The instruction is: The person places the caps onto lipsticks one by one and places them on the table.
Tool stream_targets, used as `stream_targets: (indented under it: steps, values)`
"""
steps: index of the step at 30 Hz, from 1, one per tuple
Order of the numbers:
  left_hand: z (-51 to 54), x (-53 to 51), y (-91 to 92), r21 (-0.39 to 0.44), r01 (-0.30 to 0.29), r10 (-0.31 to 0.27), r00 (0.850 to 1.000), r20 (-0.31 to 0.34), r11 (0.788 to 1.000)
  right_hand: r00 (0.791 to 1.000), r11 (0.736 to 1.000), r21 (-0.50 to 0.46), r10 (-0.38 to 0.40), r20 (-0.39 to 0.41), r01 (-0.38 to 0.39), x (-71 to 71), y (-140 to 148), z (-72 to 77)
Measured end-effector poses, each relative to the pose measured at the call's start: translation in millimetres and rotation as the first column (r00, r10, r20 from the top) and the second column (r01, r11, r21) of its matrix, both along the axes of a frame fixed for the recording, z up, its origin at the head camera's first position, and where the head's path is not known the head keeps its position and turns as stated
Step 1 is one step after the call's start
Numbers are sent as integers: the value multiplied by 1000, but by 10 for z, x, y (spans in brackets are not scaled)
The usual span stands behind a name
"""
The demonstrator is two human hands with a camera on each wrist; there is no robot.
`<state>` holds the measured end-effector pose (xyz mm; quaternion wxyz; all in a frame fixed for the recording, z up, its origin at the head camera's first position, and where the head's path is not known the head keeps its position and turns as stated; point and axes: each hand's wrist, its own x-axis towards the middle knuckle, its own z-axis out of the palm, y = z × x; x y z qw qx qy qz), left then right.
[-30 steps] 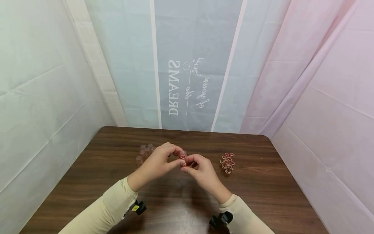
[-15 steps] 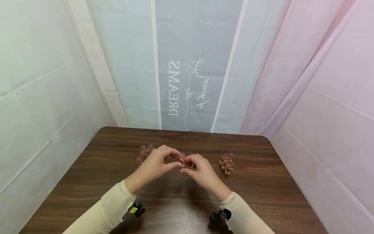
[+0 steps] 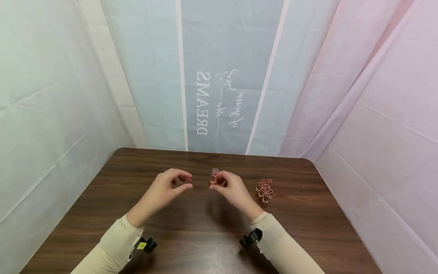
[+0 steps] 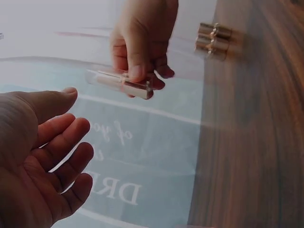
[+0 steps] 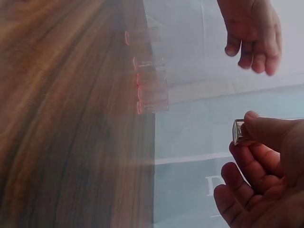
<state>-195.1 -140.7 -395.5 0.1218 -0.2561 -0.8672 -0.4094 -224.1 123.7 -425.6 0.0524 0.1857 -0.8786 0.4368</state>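
The right hand's grip pinches 1 tube by its gold lower part, holding it upright over the table, clear end up. The left hand's grip holds nothing, fingers loosely curved, well apart from the tube on its left side. Gold bases with red tops stand clustered to the right of the right hand. Clear caps stand grouped near the left hand, almost hidden in the head view. Behind hangs a blue-grey banner with white lettering.
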Motion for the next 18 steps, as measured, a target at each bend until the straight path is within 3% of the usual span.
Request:
stream_targets:
  steps: [9, 18]
  values:
    - [10, -24, -77, 38, -11, 10, 999, 30, 999, 1000, 1000, 4, -18, 14, 18, -335, -158, -48]
    - [-45, -129, -155, 28, -35, 33, 997, 73, 999, 997, 999, 0, -53, 57, 54, -710, -370, -267]
